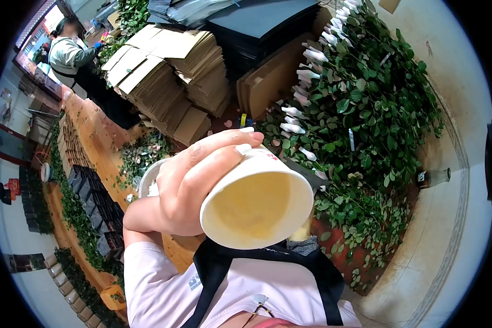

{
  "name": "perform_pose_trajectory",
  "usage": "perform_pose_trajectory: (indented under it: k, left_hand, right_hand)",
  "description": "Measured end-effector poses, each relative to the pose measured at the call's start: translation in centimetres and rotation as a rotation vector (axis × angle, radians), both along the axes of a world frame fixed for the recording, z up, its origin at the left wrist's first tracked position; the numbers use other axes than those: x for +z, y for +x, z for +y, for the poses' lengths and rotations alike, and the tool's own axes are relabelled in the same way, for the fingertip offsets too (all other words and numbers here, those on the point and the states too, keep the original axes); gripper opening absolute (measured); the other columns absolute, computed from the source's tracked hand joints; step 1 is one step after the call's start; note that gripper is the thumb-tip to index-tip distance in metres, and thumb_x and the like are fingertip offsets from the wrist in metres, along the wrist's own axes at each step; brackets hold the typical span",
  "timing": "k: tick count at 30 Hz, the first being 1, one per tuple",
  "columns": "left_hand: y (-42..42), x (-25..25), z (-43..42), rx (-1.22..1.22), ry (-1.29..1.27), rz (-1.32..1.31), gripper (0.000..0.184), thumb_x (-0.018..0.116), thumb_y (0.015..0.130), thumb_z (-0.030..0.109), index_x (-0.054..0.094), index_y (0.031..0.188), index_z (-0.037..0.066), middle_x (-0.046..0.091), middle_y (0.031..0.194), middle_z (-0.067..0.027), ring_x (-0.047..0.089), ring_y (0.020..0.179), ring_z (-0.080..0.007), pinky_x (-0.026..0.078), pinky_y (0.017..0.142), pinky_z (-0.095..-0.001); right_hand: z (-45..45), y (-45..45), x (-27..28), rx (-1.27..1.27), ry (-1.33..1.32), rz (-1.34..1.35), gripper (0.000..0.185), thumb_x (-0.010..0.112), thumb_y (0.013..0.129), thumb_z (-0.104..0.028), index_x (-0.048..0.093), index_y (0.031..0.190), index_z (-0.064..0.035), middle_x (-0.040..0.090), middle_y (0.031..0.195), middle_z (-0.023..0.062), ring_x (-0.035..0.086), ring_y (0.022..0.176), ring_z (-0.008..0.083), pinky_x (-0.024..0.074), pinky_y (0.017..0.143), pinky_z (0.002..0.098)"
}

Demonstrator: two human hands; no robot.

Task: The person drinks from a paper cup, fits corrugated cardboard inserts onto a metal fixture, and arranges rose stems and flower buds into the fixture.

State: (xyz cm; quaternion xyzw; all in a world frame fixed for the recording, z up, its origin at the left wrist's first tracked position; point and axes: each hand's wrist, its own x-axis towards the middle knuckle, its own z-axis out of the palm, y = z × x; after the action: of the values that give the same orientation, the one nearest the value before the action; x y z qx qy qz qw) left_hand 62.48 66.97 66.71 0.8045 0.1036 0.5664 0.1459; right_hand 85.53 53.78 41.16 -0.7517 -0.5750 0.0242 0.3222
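My left hand (188, 183) is wrapped round a white paper cup (257, 210), its white-nailed fingers over the upper side. The cup is raised close below my face and tilted, with its wide mouth turned toward me. Inside, it looks pale yellow; whether liquid is in it I cannot tell. Behind the cup's lower right edge, a yellowish glove (300, 232) with a grey checked cuff (303, 246) shows in part, apparently on my right hand. The fingers there are hidden. A white round container (150, 177) is partly covered by my left hand.
Leafy stems with white-wrapped heads (366, 98) are heaped at the right. Ahead stand stacks of cardboard (153, 82) and black sheets (262, 27). A co-worker (74, 57) stands at the upper left. Dark wrapped bundles (90, 191) line the floor, and a glass bottle (437, 176) lies right.
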Motion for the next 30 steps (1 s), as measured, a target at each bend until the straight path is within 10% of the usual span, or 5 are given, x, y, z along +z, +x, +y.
perform_pose_trajectory:
  k: [30]
  left_hand:
    - [0.4, 1.5, -3.4, 0.078, 0.195, -0.086, 0.034, 0.077, 0.080, 0.010, 0.055, 0.093, -0.012, 0.067, 0.093, -0.0330, 0.072, 0.081, -0.0405, 0.062, 0.070, -0.0444]
  right_hand:
    - [-0.3, 0.0, -2.1, 0.018, 0.107, 0.013, 0.039, 0.061, 0.093, -0.018, 0.058, 0.131, -0.0101, 0.068, 0.109, 0.0169, 0.058, 0.110, 0.0392, 0.0436, 0.102, 0.0461]
